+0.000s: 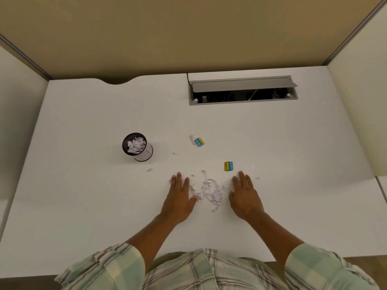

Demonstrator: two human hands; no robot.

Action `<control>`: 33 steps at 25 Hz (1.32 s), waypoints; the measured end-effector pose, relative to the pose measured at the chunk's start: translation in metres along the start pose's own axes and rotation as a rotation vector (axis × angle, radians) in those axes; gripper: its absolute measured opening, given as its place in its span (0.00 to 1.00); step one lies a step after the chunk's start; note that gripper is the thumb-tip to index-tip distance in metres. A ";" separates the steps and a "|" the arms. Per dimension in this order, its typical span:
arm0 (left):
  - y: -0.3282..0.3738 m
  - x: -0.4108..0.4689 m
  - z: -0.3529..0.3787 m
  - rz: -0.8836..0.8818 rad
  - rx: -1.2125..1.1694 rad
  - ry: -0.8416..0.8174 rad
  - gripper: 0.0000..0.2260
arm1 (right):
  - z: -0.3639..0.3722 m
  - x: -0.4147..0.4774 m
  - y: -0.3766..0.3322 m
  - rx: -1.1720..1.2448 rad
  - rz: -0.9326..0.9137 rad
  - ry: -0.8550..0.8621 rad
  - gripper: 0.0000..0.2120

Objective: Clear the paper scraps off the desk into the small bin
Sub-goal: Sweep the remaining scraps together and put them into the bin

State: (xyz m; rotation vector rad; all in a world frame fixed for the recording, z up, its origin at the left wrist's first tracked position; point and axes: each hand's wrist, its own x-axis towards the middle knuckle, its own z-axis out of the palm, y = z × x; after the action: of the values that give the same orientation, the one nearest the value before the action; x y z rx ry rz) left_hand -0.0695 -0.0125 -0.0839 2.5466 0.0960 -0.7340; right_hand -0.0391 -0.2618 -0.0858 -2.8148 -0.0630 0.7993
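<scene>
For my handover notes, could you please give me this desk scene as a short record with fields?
setting: white desk, open cable tray at the back
bin: small mesh bin, upright, already holding paper
main scraps: pile of scraps between the two hands
stray scraps: a few bits near the bin and by the far eraser
erasers: far eraser, near eraser
left hand: flat on desk, open, left of the pile
right hand: flat on desk, open, right of the pile

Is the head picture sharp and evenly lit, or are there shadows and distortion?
Head view: soft even light, no glare on the desk; a faint shadow beside the small bin; the wide lens bends the partition edges; the paper scraps look slightly soft.
</scene>
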 end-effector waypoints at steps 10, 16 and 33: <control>-0.027 -0.005 -0.029 -0.131 0.058 0.258 0.44 | 0.008 -0.024 -0.049 0.037 -0.126 -0.008 0.38; -0.038 0.008 -0.039 -0.354 0.051 0.121 0.60 | 0.003 -0.016 -0.051 0.039 0.085 -0.123 0.61; 0.001 0.009 0.007 -0.110 -0.401 0.189 0.03 | 0.022 0.029 -0.103 0.049 -0.264 -0.020 0.08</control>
State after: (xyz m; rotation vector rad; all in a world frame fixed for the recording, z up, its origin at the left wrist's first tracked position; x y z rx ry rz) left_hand -0.0654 -0.0176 -0.0930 2.2295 0.4075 -0.4555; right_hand -0.0246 -0.1544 -0.0967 -2.6763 -0.4024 0.7548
